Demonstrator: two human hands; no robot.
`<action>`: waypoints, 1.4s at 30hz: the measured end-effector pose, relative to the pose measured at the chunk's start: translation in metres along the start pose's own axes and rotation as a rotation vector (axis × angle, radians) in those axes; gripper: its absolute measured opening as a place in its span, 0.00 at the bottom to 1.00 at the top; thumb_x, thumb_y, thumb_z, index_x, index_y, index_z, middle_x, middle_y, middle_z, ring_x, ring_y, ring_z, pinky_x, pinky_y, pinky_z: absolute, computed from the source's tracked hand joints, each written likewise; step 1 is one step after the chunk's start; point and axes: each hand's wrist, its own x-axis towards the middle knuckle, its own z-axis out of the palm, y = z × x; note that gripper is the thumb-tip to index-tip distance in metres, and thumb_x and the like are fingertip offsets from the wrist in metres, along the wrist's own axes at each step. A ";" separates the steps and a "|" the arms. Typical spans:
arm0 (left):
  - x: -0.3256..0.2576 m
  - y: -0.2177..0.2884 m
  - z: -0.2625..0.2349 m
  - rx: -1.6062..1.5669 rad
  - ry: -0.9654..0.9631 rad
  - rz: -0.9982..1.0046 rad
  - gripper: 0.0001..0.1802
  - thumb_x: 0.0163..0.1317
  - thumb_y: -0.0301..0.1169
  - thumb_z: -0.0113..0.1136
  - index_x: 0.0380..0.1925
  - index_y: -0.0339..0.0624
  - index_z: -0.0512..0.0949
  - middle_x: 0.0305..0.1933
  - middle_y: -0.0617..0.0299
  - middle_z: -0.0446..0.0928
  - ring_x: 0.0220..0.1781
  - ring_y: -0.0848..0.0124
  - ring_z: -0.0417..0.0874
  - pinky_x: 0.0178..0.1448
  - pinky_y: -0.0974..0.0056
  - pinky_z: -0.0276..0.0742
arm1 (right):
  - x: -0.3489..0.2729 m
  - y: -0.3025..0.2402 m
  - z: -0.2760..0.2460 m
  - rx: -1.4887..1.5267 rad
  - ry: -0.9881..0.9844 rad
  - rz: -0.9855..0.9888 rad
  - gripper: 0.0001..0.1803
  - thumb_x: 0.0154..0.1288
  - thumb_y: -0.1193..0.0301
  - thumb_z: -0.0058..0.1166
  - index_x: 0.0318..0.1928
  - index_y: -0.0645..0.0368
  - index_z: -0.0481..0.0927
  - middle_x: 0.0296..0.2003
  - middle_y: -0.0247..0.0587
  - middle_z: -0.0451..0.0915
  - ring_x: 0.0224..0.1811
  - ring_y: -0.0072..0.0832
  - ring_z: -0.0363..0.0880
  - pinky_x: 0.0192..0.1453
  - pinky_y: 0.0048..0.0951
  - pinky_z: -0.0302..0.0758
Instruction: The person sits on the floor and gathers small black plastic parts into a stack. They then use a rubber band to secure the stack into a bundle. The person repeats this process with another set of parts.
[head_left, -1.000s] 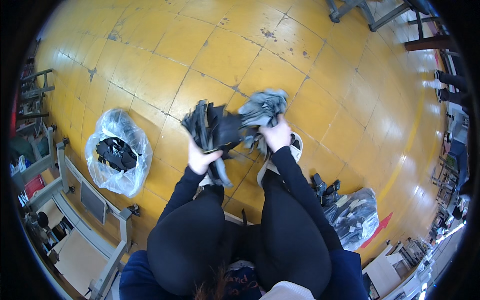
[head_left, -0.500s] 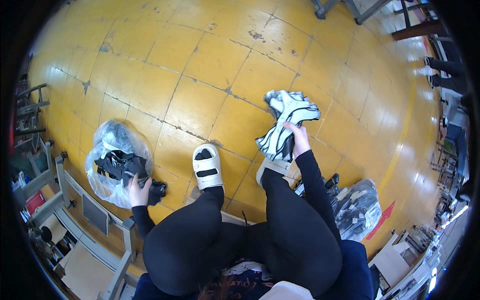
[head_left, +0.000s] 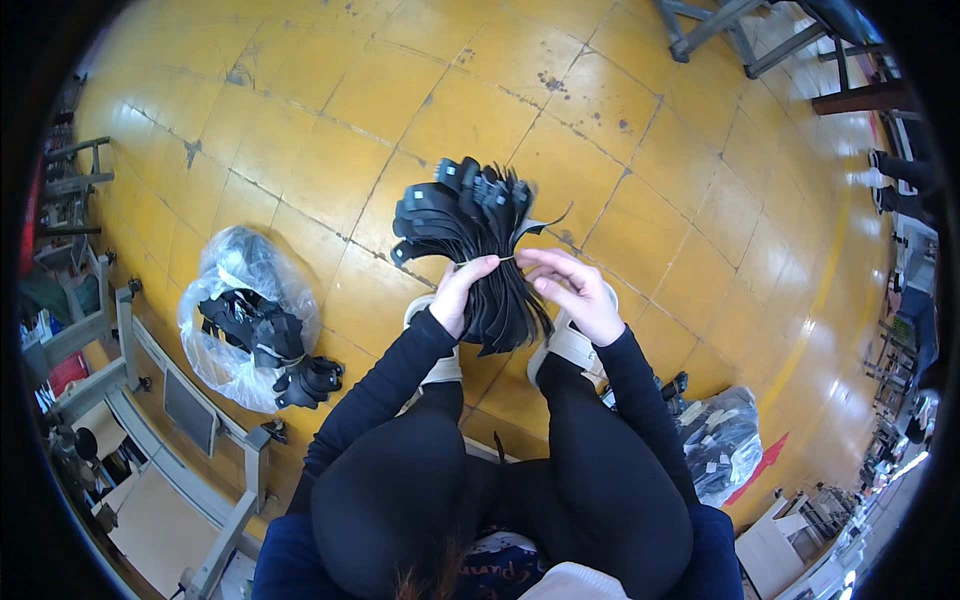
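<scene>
A fanned bundle of flat black fabric pieces (head_left: 490, 215) is held up over the floor in front of my feet, with small pale marks on its far ends. A thin yellowish band (head_left: 507, 258) crosses its middle. My left hand (head_left: 462, 290) grips the bundle from its left side, thumb lying on top by the band. At the right side my right hand (head_left: 575, 290) has its curled fingers at the band, which stretches toward them. The exact finger contact is partly hidden.
Left of my feet lies an open clear plastic bag (head_left: 240, 375) with black pieces, and a tied black bundle (head_left: 308, 382) at its edge. Another filled plastic bag (head_left: 722, 440) lies by my right leg. Grey metal frames (head_left: 190, 480) stand at the left.
My left hand has left the bag and come to the middle. A black bundle now shows where my right hand held a white-faced one; whether it is the same one turned over, I cannot tell.
</scene>
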 end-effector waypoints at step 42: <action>-0.028 0.017 0.014 0.413 -0.362 0.095 0.31 0.53 0.28 0.56 0.59 0.32 0.66 0.55 0.47 0.75 0.57 0.58 0.77 0.65 0.57 0.67 | -0.015 -0.019 -0.007 -0.398 0.342 -0.252 0.16 0.52 0.76 0.62 0.43 0.63 0.76 0.43 0.44 0.77 0.48 0.34 0.74 0.54 0.31 0.68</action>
